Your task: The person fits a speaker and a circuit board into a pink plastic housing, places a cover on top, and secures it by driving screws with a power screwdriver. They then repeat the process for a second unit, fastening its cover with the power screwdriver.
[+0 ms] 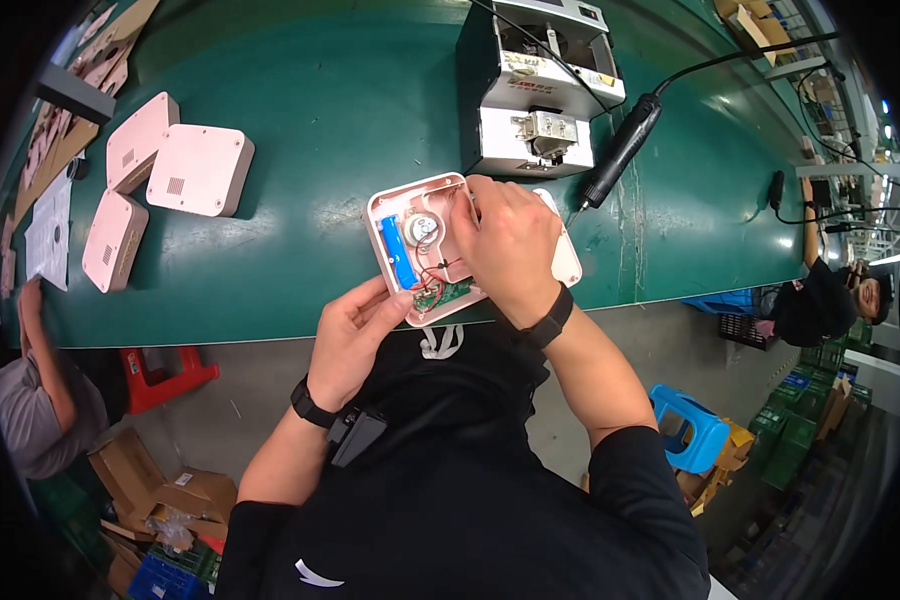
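At the green table point(320, 120), fingers point(397, 308) flank a pink housing point(428, 203).

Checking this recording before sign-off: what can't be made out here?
In the head view:
- Right hand: its back hides some fingertips at the pink housing.
- Pale part: partly covered by that hand.
- Circuit board: components too small to identify.
- White machine: far end cut off by upper edge.

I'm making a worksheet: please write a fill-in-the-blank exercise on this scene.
The cylinder inside the open pink housing, held by the left grip, is coloured ____.
The bench top is coloured ____.
The cluster of pink housings on the left numbers ____.
The stool on the left is coloured ____.
Missing words: blue; green; three; red.
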Action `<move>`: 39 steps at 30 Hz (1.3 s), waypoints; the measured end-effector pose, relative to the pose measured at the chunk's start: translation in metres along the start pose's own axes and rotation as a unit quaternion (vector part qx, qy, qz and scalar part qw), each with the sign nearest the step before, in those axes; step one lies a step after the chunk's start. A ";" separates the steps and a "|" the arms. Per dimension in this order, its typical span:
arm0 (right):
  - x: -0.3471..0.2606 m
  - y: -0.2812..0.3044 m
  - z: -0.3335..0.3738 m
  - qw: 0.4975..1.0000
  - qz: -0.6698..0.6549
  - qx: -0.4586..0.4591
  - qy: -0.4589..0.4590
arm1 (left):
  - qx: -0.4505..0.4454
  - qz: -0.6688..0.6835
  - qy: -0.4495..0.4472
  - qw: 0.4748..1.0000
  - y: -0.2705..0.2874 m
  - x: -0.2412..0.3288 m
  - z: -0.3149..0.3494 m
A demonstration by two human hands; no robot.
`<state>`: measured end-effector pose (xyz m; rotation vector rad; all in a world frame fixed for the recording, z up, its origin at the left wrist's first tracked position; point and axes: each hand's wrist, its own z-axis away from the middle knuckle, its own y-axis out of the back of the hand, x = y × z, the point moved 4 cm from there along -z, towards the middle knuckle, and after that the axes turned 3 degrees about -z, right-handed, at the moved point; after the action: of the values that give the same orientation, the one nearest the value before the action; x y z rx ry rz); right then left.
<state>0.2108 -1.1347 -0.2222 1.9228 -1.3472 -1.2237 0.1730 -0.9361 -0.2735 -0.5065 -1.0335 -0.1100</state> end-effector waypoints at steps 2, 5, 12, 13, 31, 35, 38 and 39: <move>0.002 -0.001 0.002 1.000 0.006 0.007 0.008 | -0.006 0.002 0.001 1.000 -0.001 -0.003 -0.001; 0.004 -0.003 0.002 0.999 0.019 0.019 0.028 | -0.008 -0.006 0.001 1.000 0.000 -0.004 -0.002; 0.000 -0.002 -0.004 0.999 0.016 0.010 0.049 | 0.008 0.008 0.012 1.000 0.008 -0.003 -0.002; 0.001 -0.001 -0.004 0.999 0.016 0.012 0.048 | -0.003 -0.011 0.027 1.000 0.010 0.000 -0.003; 0.010 -0.013 0.000 0.998 0.031 -0.015 0.046 | 0.102 -0.299 -0.025 0.948 0.019 0.024 -0.007; 0.011 0.004 -0.005 0.999 0.003 -0.019 0.029 | 0.098 -0.260 -0.014 0.961 0.024 0.018 -0.011; 0.024 0.038 -0.004 0.997 -0.061 0.014 -0.037 | 0.095 -0.260 -0.034 0.960 0.029 0.018 -0.008; 0.040 0.054 -0.001 0.988 -0.110 0.052 -0.099 | 0.094 -0.261 -0.043 0.960 0.028 0.018 -0.006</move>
<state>0.1906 -1.1923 -0.1948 2.1143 -1.3467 -1.5114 0.1960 -0.9110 -0.2705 -0.0560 -1.2320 -0.4573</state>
